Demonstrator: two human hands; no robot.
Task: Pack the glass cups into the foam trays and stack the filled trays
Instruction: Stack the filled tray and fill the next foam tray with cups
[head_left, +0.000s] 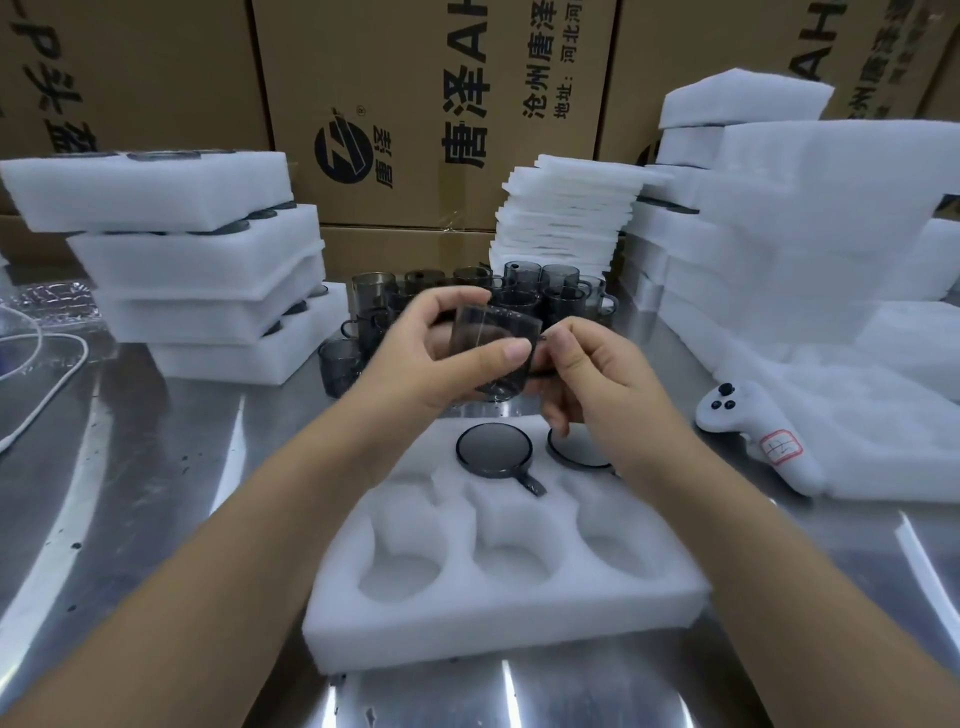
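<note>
The left hand (441, 345) grasps the cup (493, 353), roughly upright. The right hand (592, 374) seemingly pinches its handle at 3 o'clock. An empty tray (493, 623) pocket lies at 7 o'clock.

Cardboard box (415, 78), rotated print: "唐泽 AH", "沧州唐泽", "地址:河北". Sticker (781, 446) on white controller (748, 415) unreadable.

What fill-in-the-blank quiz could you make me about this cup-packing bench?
1. The left hand and the right hand together hold ____ glass cup above the foam tray.
2. The tray's back row already has ____ packed cups seated in it.
3. All ____ pockets of the tray's front row are empty.

Missing words: one; two; three
</note>
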